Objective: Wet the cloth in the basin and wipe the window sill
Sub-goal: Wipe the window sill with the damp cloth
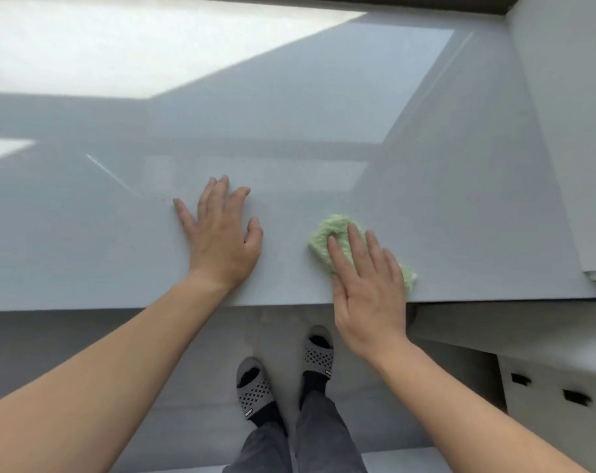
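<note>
- Left hand (pixel 218 238): lay flat, fingers spread, on the glossy pale grey window sill (pixel 289 131), holding nothing.
- Right hand (pixel 368 288): pressed flat on the fluffy light green cloth (pixel 327 235), at 3 o'clock from the left hand, near the sill's front edge.

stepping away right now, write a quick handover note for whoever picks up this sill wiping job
Left hand: flat and open on the glossy pale grey window sill, holding nothing, apparently bracing.
Right hand: open, palm and fingers pressing the fluffy light green cloth onto the sill near its front edge, right of centre.
Basin: not in view.
Done: wiping is under way; whether the cloth is wet cannot be told.
Left: no clear wet streaks show, so treat the whole sill as still to wipe, including the sunlit far strip.
</note>
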`<state>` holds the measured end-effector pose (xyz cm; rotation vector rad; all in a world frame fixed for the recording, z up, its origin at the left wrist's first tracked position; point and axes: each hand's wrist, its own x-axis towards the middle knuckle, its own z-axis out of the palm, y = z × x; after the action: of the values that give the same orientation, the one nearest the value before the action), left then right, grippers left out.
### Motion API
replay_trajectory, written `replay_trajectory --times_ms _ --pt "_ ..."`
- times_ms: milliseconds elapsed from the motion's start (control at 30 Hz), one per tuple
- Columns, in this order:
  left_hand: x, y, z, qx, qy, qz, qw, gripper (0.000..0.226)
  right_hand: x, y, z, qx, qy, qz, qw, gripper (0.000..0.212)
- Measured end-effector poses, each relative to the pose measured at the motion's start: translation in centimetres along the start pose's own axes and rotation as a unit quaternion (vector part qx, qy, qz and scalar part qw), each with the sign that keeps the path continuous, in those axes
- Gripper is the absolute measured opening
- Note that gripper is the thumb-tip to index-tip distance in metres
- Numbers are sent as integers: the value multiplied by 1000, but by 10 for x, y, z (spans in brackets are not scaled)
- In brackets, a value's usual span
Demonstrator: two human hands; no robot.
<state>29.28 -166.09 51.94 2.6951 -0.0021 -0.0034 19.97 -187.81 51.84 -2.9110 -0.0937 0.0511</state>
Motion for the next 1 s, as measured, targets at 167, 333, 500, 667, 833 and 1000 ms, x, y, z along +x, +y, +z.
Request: replay_trajectory --times_ms 167,333,500,667,833,1000 --pt "17 36 13 3 -12 28 1000 56 18 67 -19 -19 -82 -139 987 56" --pt "65 61 23 44 -25 45 998 55 72 85 -27 -3 -9 97 995 58" --pt "93 72 37 100 -54 32 993 57 41 64 -17 -22 -52 -136 989 58" --pt "92 71 42 112 -50 20 992 61 140 118 -32 -1 -34 -48 998 57" --pt "91 75 41 116 -47 14 992 63 175 83 -24 2 0 5 1000 60" --pt "91 76 38 113 -46 14 992 64 173 104 -28 -5 -63 -214 975 55"
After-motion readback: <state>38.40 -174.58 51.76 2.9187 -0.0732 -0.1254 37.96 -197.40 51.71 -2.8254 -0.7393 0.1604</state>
